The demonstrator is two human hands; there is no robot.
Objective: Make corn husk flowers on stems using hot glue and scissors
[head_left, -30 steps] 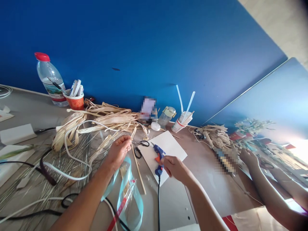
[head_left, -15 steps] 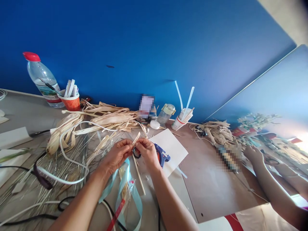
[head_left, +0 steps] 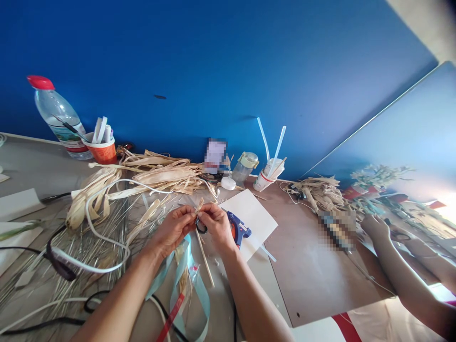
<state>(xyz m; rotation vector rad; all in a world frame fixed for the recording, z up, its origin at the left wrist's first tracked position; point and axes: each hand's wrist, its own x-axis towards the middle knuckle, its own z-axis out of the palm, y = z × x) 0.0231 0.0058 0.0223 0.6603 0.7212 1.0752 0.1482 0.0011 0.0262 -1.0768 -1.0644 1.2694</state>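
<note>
Near the middle of the table, my left hand (head_left: 179, 223) and my right hand (head_left: 217, 223) meet fingertip to fingertip. Both are closed in a pinch on a small strip of dried corn husk (head_left: 200, 204), whose pale tip sticks up between them. A black ring (head_left: 201, 228), perhaps a scissors handle, shows just under the fingers. Beside my right wrist lies a blue glue gun (head_left: 242, 231), partly over a sheet of white paper (head_left: 261, 218). A thin wooden stick (head_left: 205, 263) and a light blue ribbon (head_left: 204, 299) lie below my hands.
Dried husks (head_left: 167, 175) spread along the blue partition (head_left: 213, 71), with wires and cables at left. A bottle (head_left: 59, 118), an orange cup (head_left: 103, 153), a jar (head_left: 245, 168) and a white cup (head_left: 263, 181) stand behind. Another person's hands (head_left: 375, 228) work at the right.
The husk strip stood up straight and slanted to the right before; now its tip looks shorter and bent or crumpled between my fingers. The view has shifted slightly.
</note>
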